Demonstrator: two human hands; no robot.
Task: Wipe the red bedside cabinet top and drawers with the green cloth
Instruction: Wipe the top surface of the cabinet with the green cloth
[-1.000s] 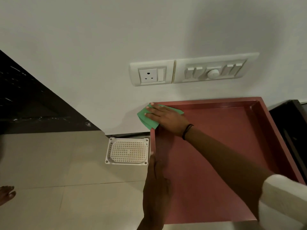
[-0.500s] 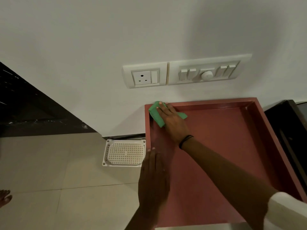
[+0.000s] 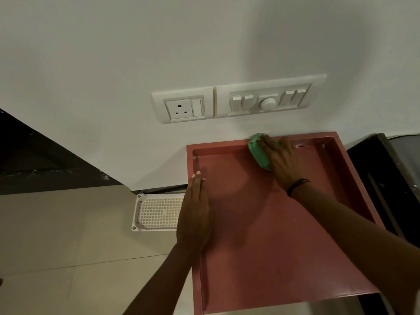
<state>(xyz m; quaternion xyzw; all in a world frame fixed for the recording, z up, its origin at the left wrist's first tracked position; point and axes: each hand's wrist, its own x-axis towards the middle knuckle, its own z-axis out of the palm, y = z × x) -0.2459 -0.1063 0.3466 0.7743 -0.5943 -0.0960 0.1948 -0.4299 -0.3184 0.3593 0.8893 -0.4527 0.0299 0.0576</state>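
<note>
The right hand [image 3: 280,161], fingers straight, is pressing the green cloth [image 3: 259,153] at twelve o'clock on the red bedside cabinet top [image 3: 272,235]. The left hand [image 3: 195,210] is lying flat-fingered at nine o'clock.

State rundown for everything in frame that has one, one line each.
green cloth, bunched, pressed under the right hand at the back rim.
right hand, flat, pressing the cloth.
left hand, flat, resting on the left rim.
red cabinet top, upright against the wall; drawers out of view.
wall socket, nothing plugged in.
switch panel, switch positions unclear.
white grid tray, lying on the floor left of the cabinet.
</note>
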